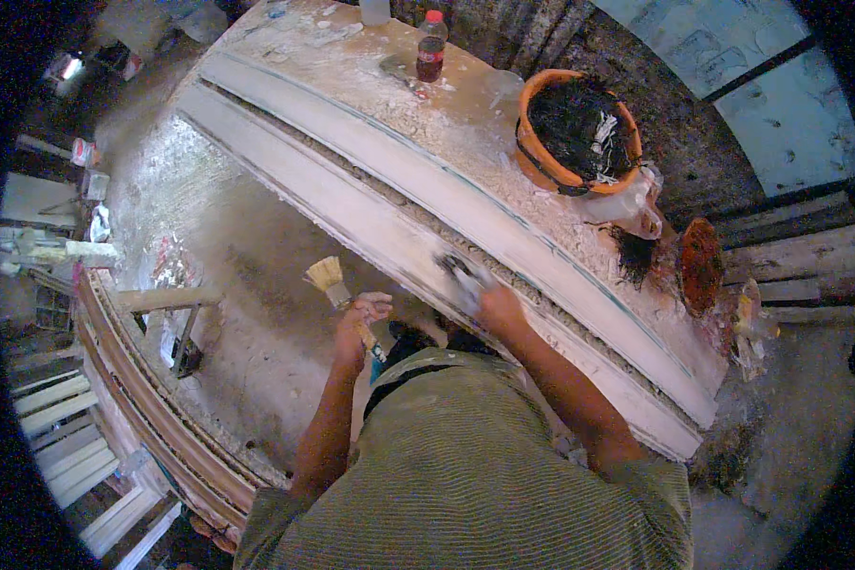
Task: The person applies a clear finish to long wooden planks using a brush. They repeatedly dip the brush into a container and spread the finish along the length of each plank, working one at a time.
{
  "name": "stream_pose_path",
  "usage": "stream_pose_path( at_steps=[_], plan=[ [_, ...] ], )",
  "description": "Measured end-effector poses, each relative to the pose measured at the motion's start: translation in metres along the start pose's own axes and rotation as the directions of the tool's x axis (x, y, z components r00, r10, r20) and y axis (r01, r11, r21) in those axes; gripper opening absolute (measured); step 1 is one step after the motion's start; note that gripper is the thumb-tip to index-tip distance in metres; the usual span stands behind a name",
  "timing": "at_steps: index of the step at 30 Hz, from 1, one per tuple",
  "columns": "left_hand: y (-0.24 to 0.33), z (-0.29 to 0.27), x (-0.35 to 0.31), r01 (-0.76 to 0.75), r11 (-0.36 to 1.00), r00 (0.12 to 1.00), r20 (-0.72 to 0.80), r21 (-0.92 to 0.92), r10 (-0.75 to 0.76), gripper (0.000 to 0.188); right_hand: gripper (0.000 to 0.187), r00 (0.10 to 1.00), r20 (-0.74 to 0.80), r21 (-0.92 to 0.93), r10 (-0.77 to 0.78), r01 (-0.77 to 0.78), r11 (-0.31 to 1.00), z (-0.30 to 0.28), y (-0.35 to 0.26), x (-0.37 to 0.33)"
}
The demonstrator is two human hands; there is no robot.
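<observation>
My left hand is closed round the handle of a flat paintbrush, its pale bristles pointing up and away from me, beside the near edge of the moulding. My right hand is low over the long white moulding, fingers closed. At its fingertips is a pale and dark thing, smeared by motion, whose kind I cannot make out; it seems to touch the moulding's face. A narrow rough groove runs lengthwise between the near strip and a second white strip.
White dust and crumbs cover the worktable. On it stand a red-capped bottle with dark liquid and an orange bucket of black fibres. A rusty brown oval piece lies at the right. Curved brown mouldings stand at lower left.
</observation>
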State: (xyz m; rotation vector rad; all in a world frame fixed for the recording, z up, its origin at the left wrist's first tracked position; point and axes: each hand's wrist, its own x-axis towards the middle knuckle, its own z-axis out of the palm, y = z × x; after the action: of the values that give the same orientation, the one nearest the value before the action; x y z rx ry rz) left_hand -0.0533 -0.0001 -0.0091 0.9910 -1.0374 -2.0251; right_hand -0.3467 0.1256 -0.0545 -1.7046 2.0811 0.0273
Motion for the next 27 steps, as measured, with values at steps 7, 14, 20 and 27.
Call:
stream_pose_path(
  at_steps=[7,14,20,27],
  plan=[
    [0.003,-0.004,-0.013,-0.077,0.983,0.997,-0.010,0.166,0.080,0.038,0.046,0.985,-0.128,0.096,-0.117,0.130,0.987,-0.042,-0.056,0.061],
    [-0.028,-0.052,-0.069,0.005,0.998,0.930,-0.366,-0.061,-0.027,0.024,0.047,0.994,-0.006,0.070,-0.111,0.111,0.991,-0.021,0.003,-0.070],
    [-0.026,-0.079,-0.088,-0.123,0.985,0.933,-0.353,-0.118,0.074,0.023,0.047,0.982,-0.130,0.139,-0.139,0.157,0.978,-0.014,-0.044,0.005],
    [0.000,-0.060,-0.073,-0.255,0.966,0.913,-0.320,0.034,0.252,0.025,0.047,0.918,-0.323,0.240,-0.231,0.316,0.918,-0.065,-0.136,0.105]
  ],
)
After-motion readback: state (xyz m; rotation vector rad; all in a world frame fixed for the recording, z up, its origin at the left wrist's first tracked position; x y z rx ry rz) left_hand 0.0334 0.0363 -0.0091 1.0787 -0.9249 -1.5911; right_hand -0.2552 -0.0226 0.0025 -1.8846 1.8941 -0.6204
